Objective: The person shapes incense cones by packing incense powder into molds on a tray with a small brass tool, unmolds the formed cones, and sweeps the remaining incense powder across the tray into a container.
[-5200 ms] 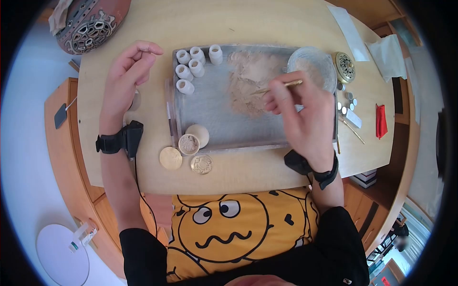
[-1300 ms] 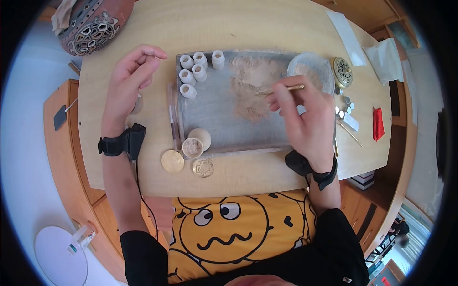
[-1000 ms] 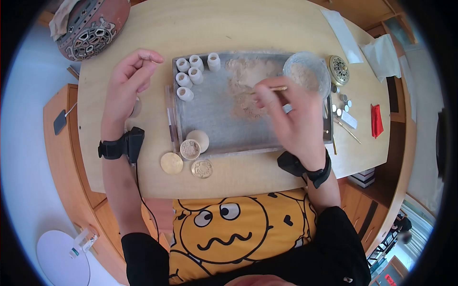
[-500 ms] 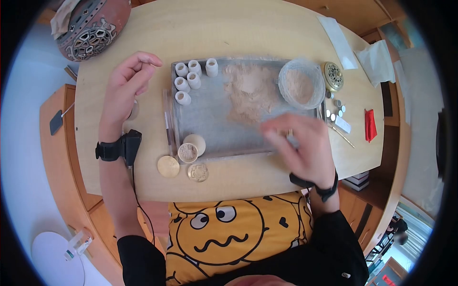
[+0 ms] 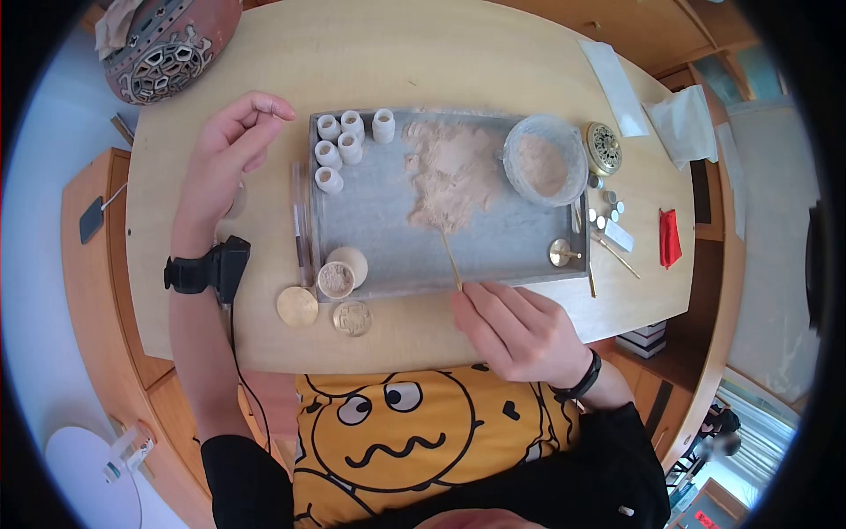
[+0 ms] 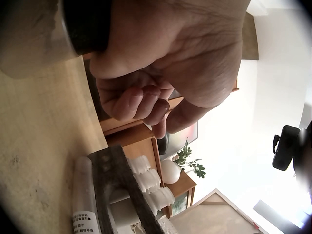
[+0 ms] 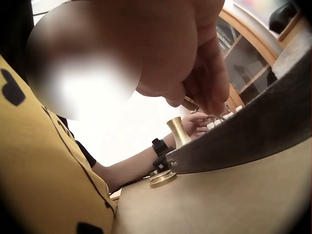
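Note:
At the near edge of the grey tray [image 5: 388,242], my right hand [image 5: 524,331] pinches a thin brass stick [image 5: 451,260] between thumb and fingers. The stick points away from me, its far tip at the near edge of a spread of beige powder [image 5: 454,167]. My left hand [image 5: 233,145] is held beyond the tray's left side, fingers loosely curled around nothing. In the left wrist view, small white bottles [image 6: 148,180] stand in the tray near that hand. A translucent bowl [image 5: 546,159] of similar powder stands in the tray's far right part.
A round pot of powder [image 5: 335,279] stands at the tray's near left corner, with two brass discs [image 5: 298,306] beside it. A small brass piece [image 5: 560,253] sits in the near right corner. Right of the tray are a pierced brass lid [image 5: 604,147] and a red pouch [image 5: 670,238].
My right hand has moved from over the powder to the tray's near edge, uncovering the bowl and small brass piece. The stick now points forward. My left hand has barely moved.

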{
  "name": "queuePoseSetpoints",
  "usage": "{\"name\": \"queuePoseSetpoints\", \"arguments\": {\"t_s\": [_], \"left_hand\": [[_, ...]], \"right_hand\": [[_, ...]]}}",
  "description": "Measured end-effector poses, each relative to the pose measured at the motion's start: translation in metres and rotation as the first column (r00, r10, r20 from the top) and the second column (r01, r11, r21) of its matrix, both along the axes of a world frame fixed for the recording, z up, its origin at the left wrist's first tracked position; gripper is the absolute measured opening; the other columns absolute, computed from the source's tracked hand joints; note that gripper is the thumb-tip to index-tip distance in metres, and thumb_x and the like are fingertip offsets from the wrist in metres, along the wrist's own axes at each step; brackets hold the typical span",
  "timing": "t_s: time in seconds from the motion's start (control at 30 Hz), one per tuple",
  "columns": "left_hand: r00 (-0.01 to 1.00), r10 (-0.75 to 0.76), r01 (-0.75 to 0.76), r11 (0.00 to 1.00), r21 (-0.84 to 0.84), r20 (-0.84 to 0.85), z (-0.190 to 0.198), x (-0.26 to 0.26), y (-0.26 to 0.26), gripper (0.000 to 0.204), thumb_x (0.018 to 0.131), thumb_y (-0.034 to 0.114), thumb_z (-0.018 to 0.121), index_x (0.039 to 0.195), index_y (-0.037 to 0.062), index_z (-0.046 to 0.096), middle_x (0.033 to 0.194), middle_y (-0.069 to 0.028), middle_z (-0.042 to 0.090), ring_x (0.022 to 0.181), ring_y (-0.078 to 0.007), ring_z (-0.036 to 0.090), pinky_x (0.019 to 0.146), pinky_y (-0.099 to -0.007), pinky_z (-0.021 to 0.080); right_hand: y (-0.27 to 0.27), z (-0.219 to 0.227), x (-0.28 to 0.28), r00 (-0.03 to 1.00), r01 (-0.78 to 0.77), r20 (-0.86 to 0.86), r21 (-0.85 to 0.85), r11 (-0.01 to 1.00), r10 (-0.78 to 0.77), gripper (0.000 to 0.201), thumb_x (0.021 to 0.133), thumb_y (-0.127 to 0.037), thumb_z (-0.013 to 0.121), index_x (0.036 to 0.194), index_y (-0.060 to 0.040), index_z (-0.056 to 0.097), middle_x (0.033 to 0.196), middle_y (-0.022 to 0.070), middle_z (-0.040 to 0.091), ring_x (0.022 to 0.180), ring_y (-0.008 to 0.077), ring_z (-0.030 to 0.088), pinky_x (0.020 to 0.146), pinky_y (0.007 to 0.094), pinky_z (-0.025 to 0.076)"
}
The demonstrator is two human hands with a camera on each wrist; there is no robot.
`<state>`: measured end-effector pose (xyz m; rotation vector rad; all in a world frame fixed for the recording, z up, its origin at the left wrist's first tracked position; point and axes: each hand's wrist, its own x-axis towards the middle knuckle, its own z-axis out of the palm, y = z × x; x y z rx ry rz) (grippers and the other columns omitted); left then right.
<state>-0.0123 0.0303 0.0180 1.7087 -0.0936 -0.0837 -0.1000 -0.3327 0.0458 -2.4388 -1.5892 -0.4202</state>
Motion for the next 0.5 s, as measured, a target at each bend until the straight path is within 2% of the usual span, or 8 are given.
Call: {"name": "queuePoseSetpoints", "arguments": {"t_s": [0.17,0.27,0.33,0.5], "left_hand": [[1.000,-0.005,0.005,0.999,-0.033,0.012,-0.001,0.000,-0.001,0.014,0.100,0.013,0.057,0.107,0.0042,0.066,0.072,0.0092,0.044,0.060,0.0000,0.031,0.053,-0.0195,0.024],[1.000,0.007,-0.008,0.999,-0.035,-0.018,-0.002,0.001,-0.001,0.014,0.100,0.014,0.057,0.106,0.0042,0.065,0.072,0.0093,0.043,0.060,0.0000,0.030,0.053,-0.0194,0.023],[1.000,-0.002,0.001,0.998,-0.070,-0.018,-0.005,0.001,0.000,0.014,0.100,0.013,0.056,0.106,0.0047,0.065,0.071,0.0093,0.041,0.060,-0.0002,0.030,0.053,-0.0195,0.023],[1.000,-0.001,0.001,0.999,-0.033,-0.007,-0.003,0.000,0.001,0.014,0.101,0.014,0.056,0.107,0.0057,0.066,0.071,0.0094,0.040,0.060,-0.0002,0.030,0.053,-0.0196,0.022]], "right_hand": [[0.007,0.000,0.027,0.998,0.057,0.006,0.013,0.998,-0.057,0.037,0.068,-0.006,0.066,0.104,0.0032,0.065,0.097,0.0103,0.065,0.084,0.0186,0.067,0.063,0.0262,0.055],[0.009,0.006,0.046,0.992,0.119,-0.051,0.009,0.993,-0.118,0.036,0.071,-0.005,0.067,0.105,0.0032,0.064,0.099,0.0104,0.065,0.083,0.0195,0.067,0.062,0.0281,0.056],[0.006,0.006,0.053,0.992,0.125,-0.035,0.121,0.985,-0.121,0.033,0.073,-0.005,0.070,0.104,0.0028,0.064,0.096,0.0105,0.066,0.081,0.0204,0.067,0.062,0.0294,0.057],[-0.010,0.029,0.028,0.988,0.060,-0.148,0.064,0.996,-0.050,0.030,0.076,-0.006,0.072,0.104,0.0030,0.066,0.094,0.0111,0.067,0.080,0.0224,0.069,0.063,0.0307,0.058]]}}
